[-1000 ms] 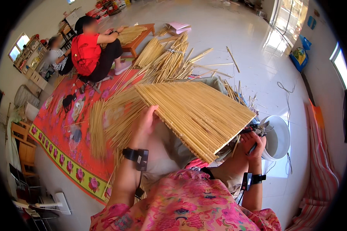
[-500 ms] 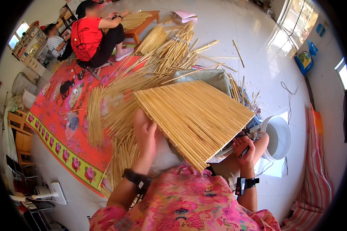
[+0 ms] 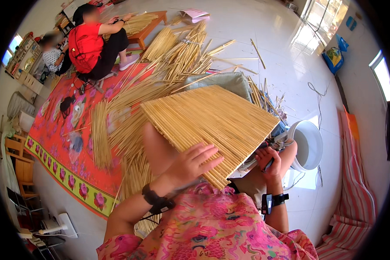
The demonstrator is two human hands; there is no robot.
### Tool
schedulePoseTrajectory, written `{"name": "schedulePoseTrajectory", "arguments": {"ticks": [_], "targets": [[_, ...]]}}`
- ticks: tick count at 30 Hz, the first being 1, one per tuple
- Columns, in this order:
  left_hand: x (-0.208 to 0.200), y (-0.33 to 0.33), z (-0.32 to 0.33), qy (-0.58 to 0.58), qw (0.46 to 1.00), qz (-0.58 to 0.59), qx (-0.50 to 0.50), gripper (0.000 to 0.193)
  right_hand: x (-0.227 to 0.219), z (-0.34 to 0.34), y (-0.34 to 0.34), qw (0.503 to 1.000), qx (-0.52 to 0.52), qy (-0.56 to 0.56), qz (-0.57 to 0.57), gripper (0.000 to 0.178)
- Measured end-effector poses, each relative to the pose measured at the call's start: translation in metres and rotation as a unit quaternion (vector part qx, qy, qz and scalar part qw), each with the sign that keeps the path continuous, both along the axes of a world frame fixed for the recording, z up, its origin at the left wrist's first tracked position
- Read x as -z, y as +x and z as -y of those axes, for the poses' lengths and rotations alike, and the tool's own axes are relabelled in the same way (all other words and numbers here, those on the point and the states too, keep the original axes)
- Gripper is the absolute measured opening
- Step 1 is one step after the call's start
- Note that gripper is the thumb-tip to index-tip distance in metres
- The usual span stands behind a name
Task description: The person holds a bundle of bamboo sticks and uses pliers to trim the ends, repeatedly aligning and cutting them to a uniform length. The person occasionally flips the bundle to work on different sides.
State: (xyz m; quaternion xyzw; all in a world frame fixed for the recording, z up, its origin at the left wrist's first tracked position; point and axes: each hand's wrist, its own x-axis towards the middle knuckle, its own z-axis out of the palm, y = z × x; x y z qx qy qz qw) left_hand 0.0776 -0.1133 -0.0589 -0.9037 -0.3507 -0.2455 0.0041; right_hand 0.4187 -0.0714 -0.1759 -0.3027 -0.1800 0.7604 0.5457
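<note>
Across my lap lies a flat mat of straw-coloured stalks [image 3: 212, 121] set side by side, tilted, with its near corner toward me. My left hand [image 3: 190, 162] rests on its near left edge, fingers stretched out over the stalks. At the right edge, my right hand [image 3: 268, 161] is closed around the dark handles of a pair of pliers [image 3: 276, 144]. Their metal head is partly hidden beside the mat, so I cannot tell whether the jaws touch it. Under the far side of the mat stands a box draped in grey-green cloth [image 3: 234, 82].
Loose stalks [image 3: 130, 117] cover part of the red floral floor sheet [image 3: 52, 130] at left. A white bucket [image 3: 307, 147] stands at my right, near a thin cable [image 3: 320, 99]. Two people sit at the far left, one in red by a low wooden table [image 3: 154, 27].
My left hand has moved from beneath the mat's left edge onto its near left edge, fingers now spread on top. My right hand keeps the pliers. The whole view has shifted slightly.
</note>
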Motion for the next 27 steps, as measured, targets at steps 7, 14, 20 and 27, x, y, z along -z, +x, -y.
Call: {"name": "schedulePoseTrajectory", "arguments": {"ticks": [7,14,20,27], "targets": [[-0.035,-0.012,-0.038,-0.049,0.994,0.072,0.059,0.042,-0.021,0.013,-0.006,0.995,0.050,-0.027,0.079,0.041],[-0.106,-0.056,-0.058,-0.102,0.953,0.282,-0.028,0.032,-0.077,0.017,-0.006,0.967,0.093,0.119,0.205,0.052],[-0.134,-0.074,-0.060,-0.096,0.838,0.532,-0.071,0.033,-0.088,0.017,0.001,0.947,0.155,0.158,0.231,0.058],[-0.099,-0.087,-0.092,-0.164,0.678,0.714,-0.053,0.047,-0.093,0.019,0.003,0.927,0.152,0.213,0.269,0.056]]}}
